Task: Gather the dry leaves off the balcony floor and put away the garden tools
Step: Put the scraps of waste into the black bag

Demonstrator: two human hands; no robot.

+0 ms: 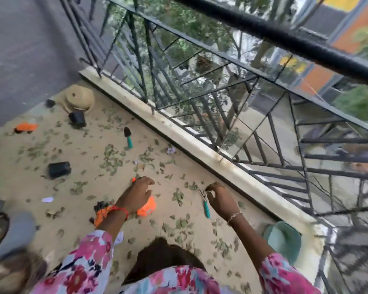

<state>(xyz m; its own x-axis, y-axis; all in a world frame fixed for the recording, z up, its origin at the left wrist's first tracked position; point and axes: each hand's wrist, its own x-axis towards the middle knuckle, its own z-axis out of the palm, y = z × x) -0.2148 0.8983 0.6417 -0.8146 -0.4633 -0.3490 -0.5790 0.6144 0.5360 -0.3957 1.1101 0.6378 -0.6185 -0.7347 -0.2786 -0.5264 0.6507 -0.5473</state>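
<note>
Our left hand [136, 194] hovers, fingers spread, over the leaves [109, 158]. Our right hand [220, 199] curls beside the rake [206, 209]; we cannot tell whether it grips anything.

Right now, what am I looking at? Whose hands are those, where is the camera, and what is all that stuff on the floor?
The camera sits on a person's head and looks down, so you see what they see. There is no robot here. Both hands belong to that person, who is bending over a balcony floor beside a black railing. Dry leaves lie scattered all over the floor. Among them are a small trowel, a little rake, a black pot on its side, and orange things that look like gloves. The left hand reaches down over the gloves with loose fingers and holds nothing I can see. The right hand has curled fingers next to the rake's prongs. It is too blurry to tell whether it pinches anything.
</note>
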